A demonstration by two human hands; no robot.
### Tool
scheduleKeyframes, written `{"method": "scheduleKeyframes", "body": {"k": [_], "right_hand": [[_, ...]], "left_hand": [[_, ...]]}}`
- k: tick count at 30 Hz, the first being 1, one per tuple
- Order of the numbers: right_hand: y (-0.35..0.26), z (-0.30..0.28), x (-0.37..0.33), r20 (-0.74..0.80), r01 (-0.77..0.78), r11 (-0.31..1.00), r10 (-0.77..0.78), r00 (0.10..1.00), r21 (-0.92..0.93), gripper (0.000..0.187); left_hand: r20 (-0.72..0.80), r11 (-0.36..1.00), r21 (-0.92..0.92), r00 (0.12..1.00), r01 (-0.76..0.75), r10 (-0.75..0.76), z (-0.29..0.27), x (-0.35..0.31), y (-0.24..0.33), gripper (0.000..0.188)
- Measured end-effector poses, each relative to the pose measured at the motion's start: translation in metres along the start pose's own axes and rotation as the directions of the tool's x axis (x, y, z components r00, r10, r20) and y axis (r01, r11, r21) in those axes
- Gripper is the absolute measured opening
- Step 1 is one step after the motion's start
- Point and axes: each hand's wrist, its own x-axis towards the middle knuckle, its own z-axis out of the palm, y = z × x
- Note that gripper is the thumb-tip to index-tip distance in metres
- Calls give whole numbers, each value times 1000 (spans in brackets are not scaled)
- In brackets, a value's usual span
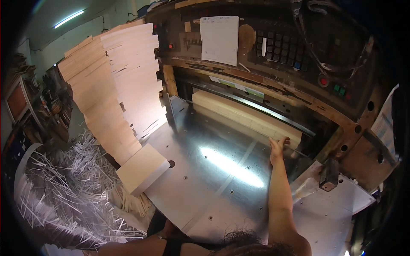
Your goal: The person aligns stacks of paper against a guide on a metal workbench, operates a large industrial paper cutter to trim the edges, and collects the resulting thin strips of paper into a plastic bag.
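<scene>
My right arm reaches across the metal table of a cutting machine. At its end my right hand (pixel 278 147), fingers apart and gripping nothing, is at the right end of a long cream paper stack (pixel 245 117). The fingertips seem to touch the stack's near face. This stack lies under the machine's long metal bar (pixel 273 112), and its far side is hidden. A smaller cream paper block (pixel 143 169) rests at the table's left edge. My left hand does not show; only part of that arm appears at the lower edge.
Tall piles of cut paper (pixel 136 72) rise at the left of the metal table (pixel 200 179). Shredded strips (pixel 81 183) heap beyond its left edge. Above the opening, the control panel has a keypad (pixel 282 51), a written sheet (pixel 219 40) and a red button (pixel 323 81). A dark block (pixel 329 175) stands at right.
</scene>
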Motion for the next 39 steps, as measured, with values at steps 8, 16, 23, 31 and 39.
{"method": "scheduleKeyframes", "body": {"k": [8, 16, 23, 31, 39], "right_hand": [[-28, 14, -25, 1, 0, 990, 0, 1000, 144, 102], [-38, 12, -33, 30, 8, 984, -13, 999, 177, 102], [-32, 12, -28, 9, 7, 989, -8, 1000, 146, 103], [-21, 10, -18, -27, 12, 990, -8, 1000, 138, 103], [-27, 8, -24, -5, 25, 977, -24, 1000, 212, 102]], "left_hand": [[-1, 999, -28, 1000, -30, 30, -7, 2, 2, 53], [-15, 998, -50, 999, -33, 32, -9, 5, 2, 54], [-23, 997, -72, 999, -39, 38, -6, 7, 3, 55], [-32, 994, -39, 995, -98, 97, -12, 13, -3, 59], [25, 989, -79, 991, -126, 128, -15, 19, -4, 64]]}}
